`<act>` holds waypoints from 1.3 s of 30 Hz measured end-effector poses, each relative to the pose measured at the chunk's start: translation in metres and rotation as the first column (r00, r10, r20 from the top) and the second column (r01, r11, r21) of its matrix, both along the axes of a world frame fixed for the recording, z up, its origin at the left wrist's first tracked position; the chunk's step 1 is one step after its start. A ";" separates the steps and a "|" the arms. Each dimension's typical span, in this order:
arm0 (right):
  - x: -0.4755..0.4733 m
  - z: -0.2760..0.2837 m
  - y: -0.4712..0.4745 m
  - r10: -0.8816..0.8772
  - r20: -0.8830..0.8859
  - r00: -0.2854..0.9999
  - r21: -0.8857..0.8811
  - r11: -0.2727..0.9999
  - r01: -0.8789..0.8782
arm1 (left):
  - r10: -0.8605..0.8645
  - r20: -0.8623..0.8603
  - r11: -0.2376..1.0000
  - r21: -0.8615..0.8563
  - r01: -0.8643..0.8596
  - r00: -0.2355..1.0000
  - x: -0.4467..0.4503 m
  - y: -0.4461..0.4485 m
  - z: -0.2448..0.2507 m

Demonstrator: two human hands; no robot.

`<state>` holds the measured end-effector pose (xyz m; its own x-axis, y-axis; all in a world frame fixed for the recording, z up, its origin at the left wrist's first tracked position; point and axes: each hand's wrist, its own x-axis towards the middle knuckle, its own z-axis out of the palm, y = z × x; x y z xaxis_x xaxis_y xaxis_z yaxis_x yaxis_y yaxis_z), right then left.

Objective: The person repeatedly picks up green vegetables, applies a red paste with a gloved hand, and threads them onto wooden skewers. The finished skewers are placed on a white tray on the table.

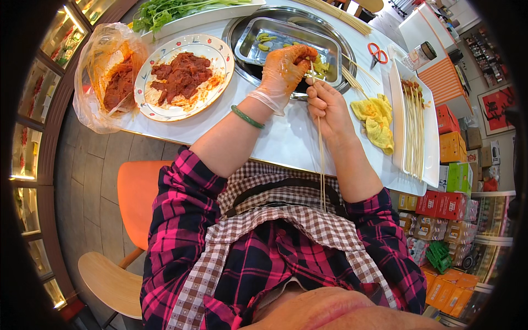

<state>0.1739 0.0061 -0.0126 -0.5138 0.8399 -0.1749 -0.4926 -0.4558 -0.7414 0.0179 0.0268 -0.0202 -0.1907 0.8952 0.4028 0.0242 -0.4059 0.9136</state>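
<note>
My right hand (pixel 328 107) is bare and grips thin bamboo skewers (pixel 320 152), whose lower ends hang past the table edge in front of the apron. Their upper ends reach the fingertips of my left hand (pixel 284 70), which wears a clear plastic glove smeared red-orange. Those fingers are curled together; whether a piece of food sits between them is hidden. Beneath both hands, a rectangular steel tray (pixel 251 53) holds green pickled pepper pieces (pixel 321 68). It rests on a round steel tray (pixel 229 35). Left of it, a patterned plate (pixel 225 66) carries red marinated meat slices (pixel 181 76).
A plastic bag (pixel 88 86) of marinated meat stands beside the plate, below leafy greens (pixel 165 14). At right lie a yellow cloth (pixel 375 121), red-handled scissors (pixel 377 55) and a white tray (pixel 431 156) of loaded skewers (pixel 413 132). An orange chair (pixel 138 198) is at the lower left.
</note>
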 end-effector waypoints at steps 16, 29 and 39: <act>-0.004 -0.005 0.016 0.065 -0.231 0.971 -0.240 0.963 -0.122 | 0.022 -0.119 0.997 0.072 -0.014 0.993 -0.008 0.007 -0.005; -0.009 -0.001 0.006 -0.030 0.111 0.993 0.017 0.999 0.028 | 0.067 -0.064 0.990 0.131 -0.058 0.996 -0.007 0.006 -0.003; -0.008 0.004 0.008 -0.086 0.099 0.991 0.029 0.996 0.084 | 0.016 -0.082 0.997 0.080 -0.009 0.996 -0.005 0.002 0.004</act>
<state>0.1655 0.0145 -0.0089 -0.4212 0.8845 -0.2003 -0.4519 -0.3962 -0.7992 0.0134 0.0289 -0.0161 -0.1648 0.8577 0.4871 0.1040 -0.4760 0.8733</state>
